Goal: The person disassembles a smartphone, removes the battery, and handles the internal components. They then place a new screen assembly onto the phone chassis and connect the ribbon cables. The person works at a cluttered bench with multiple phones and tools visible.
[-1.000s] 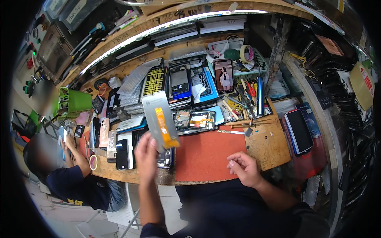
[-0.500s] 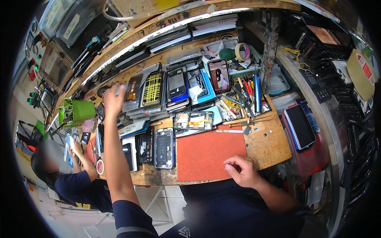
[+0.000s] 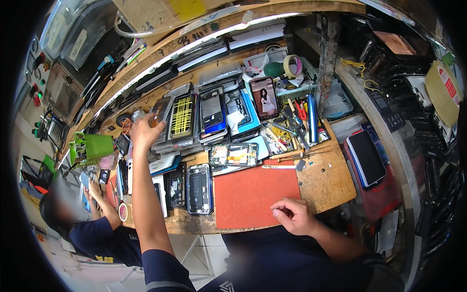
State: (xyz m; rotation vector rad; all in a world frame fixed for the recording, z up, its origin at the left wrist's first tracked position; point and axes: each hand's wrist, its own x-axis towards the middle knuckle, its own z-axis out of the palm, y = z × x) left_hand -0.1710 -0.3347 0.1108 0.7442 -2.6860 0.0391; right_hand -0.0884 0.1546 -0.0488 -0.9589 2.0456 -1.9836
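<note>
Two bare hands are over a wooden bench. The left hand is partly open, thumb out to the side, at a dark flat panel lying at the left end of the stacked phone parts, beside a frame with yellow lines; whether it grips the panel I cannot tell. The right hand, loosely half curled with nothing visible in it, is at the lower right corner of a red mat. Left of the mat lies an opened phone, its battery exposed.
</note>
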